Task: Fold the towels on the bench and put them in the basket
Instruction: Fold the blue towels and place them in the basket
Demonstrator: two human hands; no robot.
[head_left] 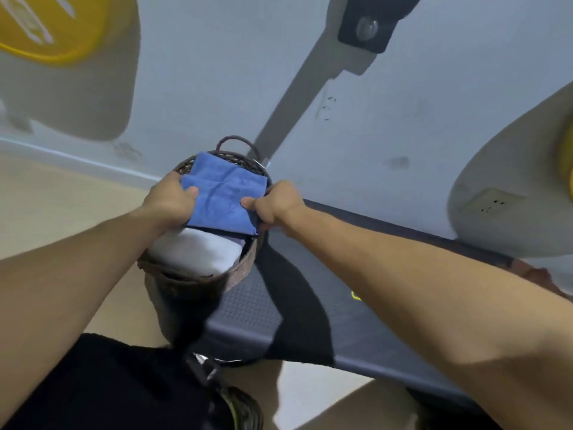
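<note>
A pale grey wall (201,88) is seen at the back. No writing on it can be read. Two yellow round things (52,29) are seen at its edges, one at the top left and one at the far right. A black part with a silver bolt (367,27) is fixed near the top.

One dark surface (356,330) is seen low on the right, with small dots pressed into its top. A small yellow mark (356,295) is seen on it, too small to be read.

One brown woven basket (198,274) is seen at the left end of the surface, with a loop handle at its far side. Two towels are seen at it. One white towel (198,252) is lying inside. One folded blue towel (224,197) is held just over it, above the basket's mouth.

The blue towel is gripped at both sides. Its left edge is pinched by the left hand (172,201), with the thumb on top. Its right edge is pinched by the right hand (274,206), with the thumb on top too.
</note>
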